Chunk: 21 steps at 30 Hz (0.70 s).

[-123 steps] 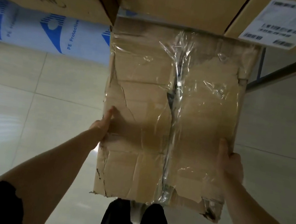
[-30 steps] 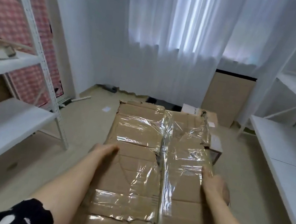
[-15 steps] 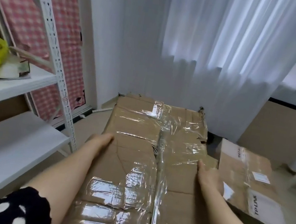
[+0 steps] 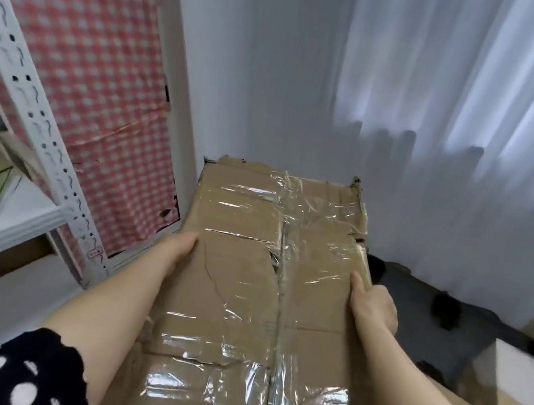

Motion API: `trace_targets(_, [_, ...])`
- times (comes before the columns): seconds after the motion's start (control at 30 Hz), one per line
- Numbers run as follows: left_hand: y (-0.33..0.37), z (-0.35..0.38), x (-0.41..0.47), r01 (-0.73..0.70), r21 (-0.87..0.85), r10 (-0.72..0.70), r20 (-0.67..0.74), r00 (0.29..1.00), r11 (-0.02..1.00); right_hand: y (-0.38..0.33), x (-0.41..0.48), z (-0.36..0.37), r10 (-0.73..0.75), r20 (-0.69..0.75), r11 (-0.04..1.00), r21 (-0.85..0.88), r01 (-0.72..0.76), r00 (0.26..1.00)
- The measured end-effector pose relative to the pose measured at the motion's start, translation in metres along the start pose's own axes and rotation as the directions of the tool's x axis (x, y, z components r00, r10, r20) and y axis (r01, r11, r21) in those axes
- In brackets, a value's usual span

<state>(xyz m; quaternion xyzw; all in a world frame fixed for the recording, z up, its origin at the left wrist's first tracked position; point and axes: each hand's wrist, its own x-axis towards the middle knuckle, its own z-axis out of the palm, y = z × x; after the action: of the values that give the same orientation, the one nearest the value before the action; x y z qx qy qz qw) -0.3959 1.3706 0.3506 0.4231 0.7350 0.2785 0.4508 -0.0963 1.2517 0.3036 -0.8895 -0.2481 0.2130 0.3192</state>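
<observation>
White shelving (image 4: pixel 41 148) left, checkered cloth (image 4: pixel 100 101), curtain (image 4: pixel 477 129) right.

Soft curtain (image 4: pixel 480 112) daylight, glary taped box (image 4: pixel 237 302) (edges blurred)

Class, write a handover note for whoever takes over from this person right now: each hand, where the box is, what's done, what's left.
Left hand: grips the left edge of the cardboard box.
Right hand: grips the right edge, thumb on top.
Box: taped, torn in places, held up in front of the body, its far end toward the corner beside the curtain. Shelf rack on the left, smaller box low on the right.
Done: box lifted, in both hands.
Left: not yet set down; probably pick a spot and lower it.
</observation>
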Motion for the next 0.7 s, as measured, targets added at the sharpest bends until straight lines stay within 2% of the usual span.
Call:
trace_targets(0.17, [0.049,0.011,0.082,-0.041,-0.021,0.04,-0.047,0.998,0.999,-0.062,0.067,0.039,-0.017,0.019,1.0,-0.006,0.018,1.0])
trace_targets(0.33, [0.084,0.031,0.22,-0.042,-0.019,0.043,0.031,0.999,0.999,-0.109,0.129,0.087,0.027,-0.001,1.0,0.006,-0.027,1.0])
trace_targets(0.7, [0.196,0.07,0.372,-0.051,0.082,0.034,0.205,0.978,0.995,-0.215,0.23,0.177,0.158,-0.103,0.986,-0.034,-0.162,0.982])
